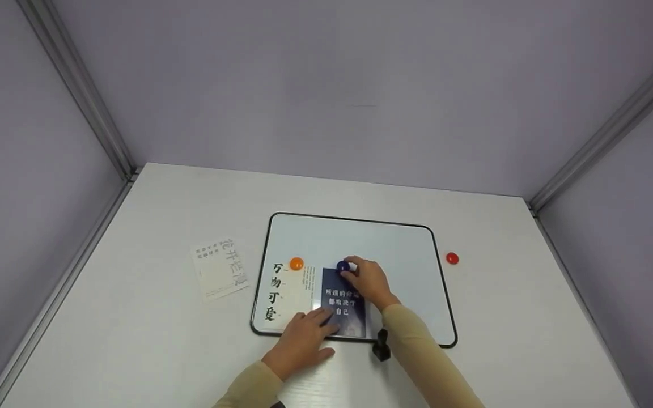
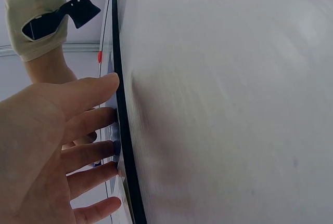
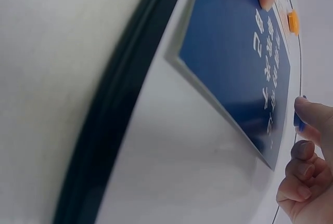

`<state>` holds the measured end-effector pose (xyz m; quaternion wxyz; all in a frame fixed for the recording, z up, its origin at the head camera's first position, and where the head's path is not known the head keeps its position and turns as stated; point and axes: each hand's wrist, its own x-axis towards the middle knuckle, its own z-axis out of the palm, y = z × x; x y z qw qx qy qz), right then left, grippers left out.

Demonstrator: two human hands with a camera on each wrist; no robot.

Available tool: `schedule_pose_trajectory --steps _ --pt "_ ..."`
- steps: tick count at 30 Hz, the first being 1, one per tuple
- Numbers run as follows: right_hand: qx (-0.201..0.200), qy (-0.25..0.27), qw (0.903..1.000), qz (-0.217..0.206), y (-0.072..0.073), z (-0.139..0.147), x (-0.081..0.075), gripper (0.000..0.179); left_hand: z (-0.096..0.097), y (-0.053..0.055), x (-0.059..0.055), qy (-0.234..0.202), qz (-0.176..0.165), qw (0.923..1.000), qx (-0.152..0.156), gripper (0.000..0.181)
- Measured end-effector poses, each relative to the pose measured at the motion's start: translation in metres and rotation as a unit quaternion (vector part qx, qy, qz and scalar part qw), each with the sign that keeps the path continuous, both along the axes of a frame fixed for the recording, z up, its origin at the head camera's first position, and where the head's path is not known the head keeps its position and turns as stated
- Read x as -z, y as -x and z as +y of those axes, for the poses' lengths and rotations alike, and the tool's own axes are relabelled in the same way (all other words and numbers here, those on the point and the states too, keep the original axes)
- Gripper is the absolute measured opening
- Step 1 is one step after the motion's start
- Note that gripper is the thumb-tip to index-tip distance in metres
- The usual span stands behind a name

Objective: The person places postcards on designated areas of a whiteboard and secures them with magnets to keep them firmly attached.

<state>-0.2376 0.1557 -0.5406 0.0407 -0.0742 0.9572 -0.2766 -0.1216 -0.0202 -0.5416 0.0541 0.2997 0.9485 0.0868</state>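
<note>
A dark blue card with white writing lies on a black-framed whiteboard. At the card's top edge my right hand pinches a blue round magnet between thumb and finger; the right wrist view shows its other fingers curled. My left hand rests its straight, spread fingertips on the lower part of the blue card, near the board's front edge. Left of that card lies a cream card with black characters, an orange round magnet at its top.
Off the board to the left, a white card with grey characters lies on the white table. A red round magnet sits on the table just right of the board. Walls rise behind and at both sides.
</note>
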Motion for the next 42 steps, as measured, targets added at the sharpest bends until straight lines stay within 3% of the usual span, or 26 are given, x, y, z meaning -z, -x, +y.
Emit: schedule_pose_trajectory --steps 6,29,34,42 --pt "-0.003 0.003 1.0 -0.001 0.0003 -0.0002 0.0026 0.035 -0.0008 -0.0011 -0.0005 -0.017 -0.008 0.9998 -0.007 0.047" --pt "0.014 0.008 0.9997 -0.018 -0.0002 -0.0014 0.0066 0.035 -0.0002 -0.0018 0.0002 -0.018 0.013 0.9997 -0.005 0.047" --pt "0.02 0.011 0.9997 -0.008 -0.0004 0.0004 0.009 0.037 -0.0001 -0.0017 -0.0001 -0.009 0.02 0.9997 -0.003 0.046" --pt "0.012 0.008 0.9998 0.011 -0.0038 0.002 0.0071 0.038 -0.0003 -0.0021 -0.0005 -0.012 0.001 0.9999 -0.007 0.046"
